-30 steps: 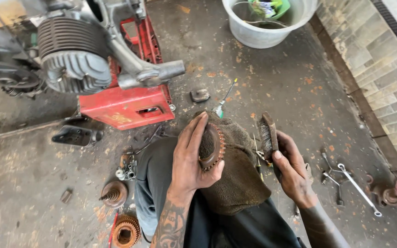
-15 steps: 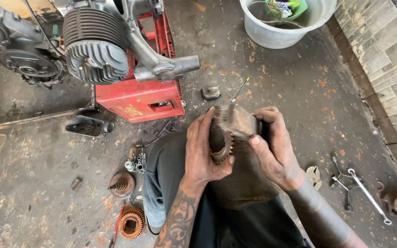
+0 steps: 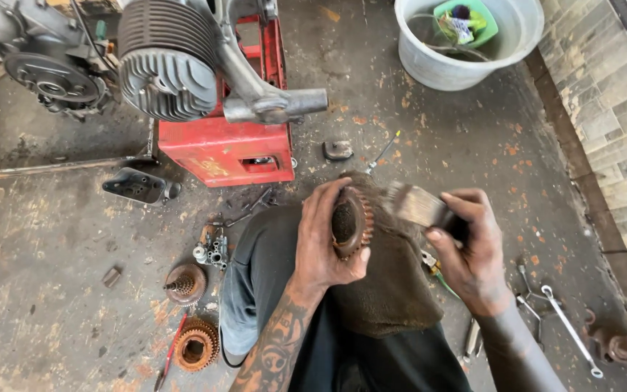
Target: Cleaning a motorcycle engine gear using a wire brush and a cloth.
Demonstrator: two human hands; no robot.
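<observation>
Since a moment ago the right hand (image 3: pixel 473 254) has pulled apart, fingers clenched round a paintbrush (image 3: pixel 419 207), while the left hand (image 3: pixel 324 247) grips the half-cleaned, still-rusty gear (image 3: pixel 350 223).

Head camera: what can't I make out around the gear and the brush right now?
- Gear: far face and bore hidden by the left hand.
- Brush: handle covered by the right hand; bristles blurred.
- Tool by the right forearm: mostly hidden, kind unclear.
- Engine: top cut off by the frame edge.
</observation>
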